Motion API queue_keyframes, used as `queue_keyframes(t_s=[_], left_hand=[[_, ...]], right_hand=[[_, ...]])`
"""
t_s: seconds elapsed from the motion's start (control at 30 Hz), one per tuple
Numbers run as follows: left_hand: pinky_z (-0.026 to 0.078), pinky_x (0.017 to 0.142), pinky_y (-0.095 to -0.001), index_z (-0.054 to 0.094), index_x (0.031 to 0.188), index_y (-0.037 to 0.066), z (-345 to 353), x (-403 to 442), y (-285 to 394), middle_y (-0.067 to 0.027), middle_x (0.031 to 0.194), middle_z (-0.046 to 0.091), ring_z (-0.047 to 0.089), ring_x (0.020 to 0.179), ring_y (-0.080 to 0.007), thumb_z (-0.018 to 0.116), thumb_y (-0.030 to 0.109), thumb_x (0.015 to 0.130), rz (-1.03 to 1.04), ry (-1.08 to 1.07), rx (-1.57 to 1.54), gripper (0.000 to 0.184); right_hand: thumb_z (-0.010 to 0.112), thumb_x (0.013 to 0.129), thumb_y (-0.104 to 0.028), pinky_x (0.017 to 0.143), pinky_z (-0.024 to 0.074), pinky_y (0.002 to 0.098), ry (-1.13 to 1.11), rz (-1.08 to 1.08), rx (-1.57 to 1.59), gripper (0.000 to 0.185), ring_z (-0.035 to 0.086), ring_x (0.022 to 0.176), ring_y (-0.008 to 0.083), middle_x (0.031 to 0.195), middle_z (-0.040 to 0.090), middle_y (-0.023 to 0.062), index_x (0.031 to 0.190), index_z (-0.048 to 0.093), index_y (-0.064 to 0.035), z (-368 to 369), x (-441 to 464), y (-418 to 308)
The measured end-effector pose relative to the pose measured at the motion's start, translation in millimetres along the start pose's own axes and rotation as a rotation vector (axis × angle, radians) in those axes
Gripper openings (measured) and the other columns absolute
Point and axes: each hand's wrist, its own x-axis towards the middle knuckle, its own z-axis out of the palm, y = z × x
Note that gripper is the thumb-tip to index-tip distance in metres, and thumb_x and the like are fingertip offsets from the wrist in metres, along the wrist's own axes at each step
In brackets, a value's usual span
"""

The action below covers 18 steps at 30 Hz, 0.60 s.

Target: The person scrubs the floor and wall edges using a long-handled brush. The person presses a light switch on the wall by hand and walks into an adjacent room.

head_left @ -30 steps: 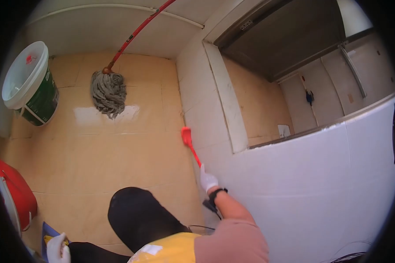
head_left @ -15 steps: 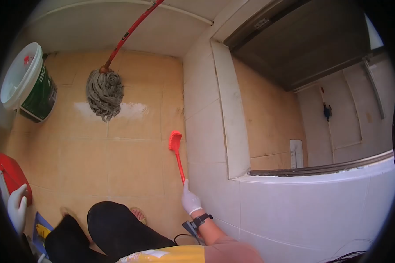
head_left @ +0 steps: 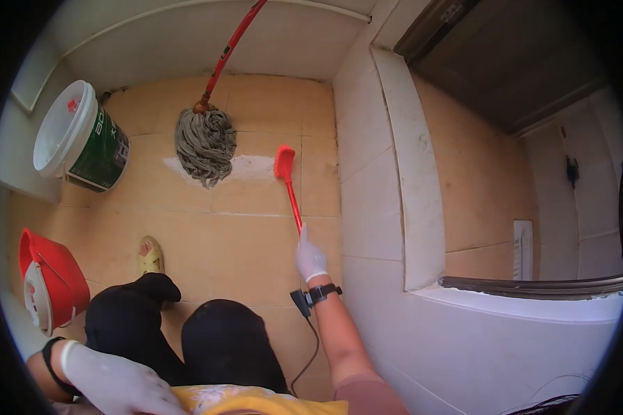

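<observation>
My right hand (head_left: 311,259), in a white glove, is closed around the handle of a red long-handled scrub brush (head_left: 292,183). The brush points away from me, its bristled head over the tiled floor right of the grey string mop (head_left: 206,144). In a white glove too, my left hand (head_left: 121,382) lies low in front of my body by the yellow shirt (head_left: 256,403). Its fingers are stretched out and nothing shows in them, though the tips are partly hard to see.
A white bucket with a green label (head_left: 104,149) stands at the far left. Nearer is a red bucket (head_left: 66,283) with a wringer insert. The mop's red handle (head_left: 230,55) leans toward the back wall. On the right, a tiled wall (head_left: 370,200) borders a doorway.
My right hand has pushed the brush forward. My left hand has moved from beside the red bucket to my body. The view has shifted, and my left foot now shows further forward.
</observation>
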Motion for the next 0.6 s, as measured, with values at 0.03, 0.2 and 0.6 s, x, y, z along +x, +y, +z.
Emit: queue_keyframes(t_s=[0.03, 0.2, 0.6], left_hand=[[0.045, 0.076, -0.0347, 0.052, 0.11, 0.003, -0.9, 7.8, -8.3, -0.0162, 0.095, 0.059, 0.057, 0.09, -0.0308, 0.057, 0.021, 0.086, 0.104, -0.006, 0.045, 0.031], [0.043, 0.061, -0.0321, 0.058, 0.082, 0.006, -21.0, 21.4, -6.6, -0.007, 0.077, 0.059, 0.057, 0.07, -0.0247, 0.057, 0.021, 0.085, 0.184, 0.182, 0.204, 0.015], [0.048, 0.057, -0.0253, 0.06, 0.082, 0.002, -26.2, -12.5, -72.9, -0.0075, 0.075, 0.062, 0.06, 0.058, -0.019, 0.06, 0.025, 0.085, 0.655, 0.651, 0.22, 0.023]], right_hand=[[0.036, 0.089, -0.02, 0.066, 0.0454, 0.0506, -0.033, 0.027, 0.021, 0.06, 0.059, 0.073, 0.0409, 0.081, 0.061, 0.0259, 0.141, 0.009, -0.0103, 0.0, -8.4, -1.3], [0.035, 0.09, -0.02, 0.065, 0.0459, 0.0498, -0.072, 0.087, 0.088, 0.059, 0.06, 0.071, 0.0388, 0.081, 0.061, 0.0243, 0.142, 0.009, -0.0105, 25.9, -42.4, -1.0], [0.038, 0.091, -0.026, 0.06, 0.0433, 0.0528, -0.004, 0.178, 0.115, 0.057, 0.057, 0.065, 0.043, 0.072, 0.059, 0.0259, 0.141, 0.011, -0.0206, 133.5, -96.3, -1.1]])
